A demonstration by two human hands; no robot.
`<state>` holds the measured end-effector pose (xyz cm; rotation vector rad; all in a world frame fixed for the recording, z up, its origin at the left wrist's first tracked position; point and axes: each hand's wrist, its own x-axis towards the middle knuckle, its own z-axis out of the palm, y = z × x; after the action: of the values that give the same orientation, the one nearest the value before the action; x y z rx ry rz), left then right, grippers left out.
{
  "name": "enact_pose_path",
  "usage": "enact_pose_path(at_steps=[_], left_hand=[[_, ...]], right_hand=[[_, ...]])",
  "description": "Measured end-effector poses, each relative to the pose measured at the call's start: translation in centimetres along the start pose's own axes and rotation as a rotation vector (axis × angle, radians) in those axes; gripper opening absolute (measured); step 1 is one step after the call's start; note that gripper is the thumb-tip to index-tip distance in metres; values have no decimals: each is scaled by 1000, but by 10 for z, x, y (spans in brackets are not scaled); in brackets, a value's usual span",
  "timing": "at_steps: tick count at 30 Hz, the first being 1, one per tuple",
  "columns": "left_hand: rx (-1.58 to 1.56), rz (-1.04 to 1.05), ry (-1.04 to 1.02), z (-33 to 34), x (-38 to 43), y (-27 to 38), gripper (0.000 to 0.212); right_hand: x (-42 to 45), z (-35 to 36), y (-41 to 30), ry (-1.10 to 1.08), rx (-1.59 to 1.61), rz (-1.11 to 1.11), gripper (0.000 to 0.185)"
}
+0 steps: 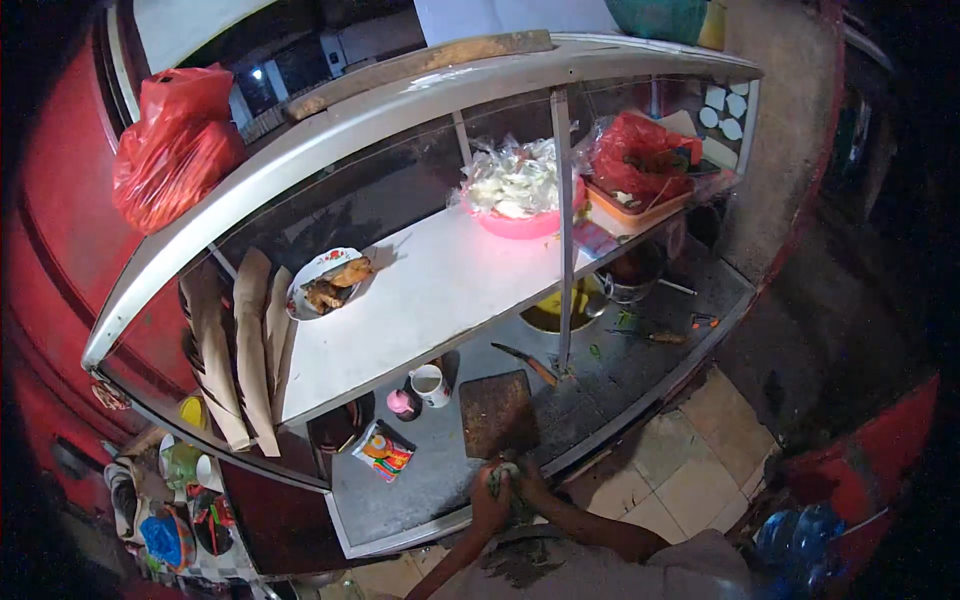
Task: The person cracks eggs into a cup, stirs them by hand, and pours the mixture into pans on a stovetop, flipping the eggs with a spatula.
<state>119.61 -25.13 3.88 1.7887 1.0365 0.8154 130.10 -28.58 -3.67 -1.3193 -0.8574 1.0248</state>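
My left hand (489,504) and my right hand (534,487) are close together at the front edge of the metal counter (442,480). Both are closed around a crumpled greyish-green cloth (505,474), part of which hangs below them. Just beyond lies a worn wooden chopping board (491,420). A knife (529,361) rests past the board's far edge. To the left are a white mug (429,386), a small container with a pink top (403,403) and an instant noodle packet (383,451).
A shelf (420,274) overhangs the counter, with a post (562,225) at its front. It carries a plate of cooked meat (330,283), brown paper (251,345), a pink basin (517,223) and an orange tray (637,214). Below stands a pan of yellow liquid (559,307).
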Motion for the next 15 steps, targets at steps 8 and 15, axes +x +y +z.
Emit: enact_pose_path(at_steps=[8, 15], left_hand=[[171, -66, 33, -2, 8, -4, 17], [320, 59, -33, -46, -1, -22, 23]], right_hand=[[4, -35, 31, -316, -156, 6, 33], [17, -49, -21, -646, -109, 176, 37]])
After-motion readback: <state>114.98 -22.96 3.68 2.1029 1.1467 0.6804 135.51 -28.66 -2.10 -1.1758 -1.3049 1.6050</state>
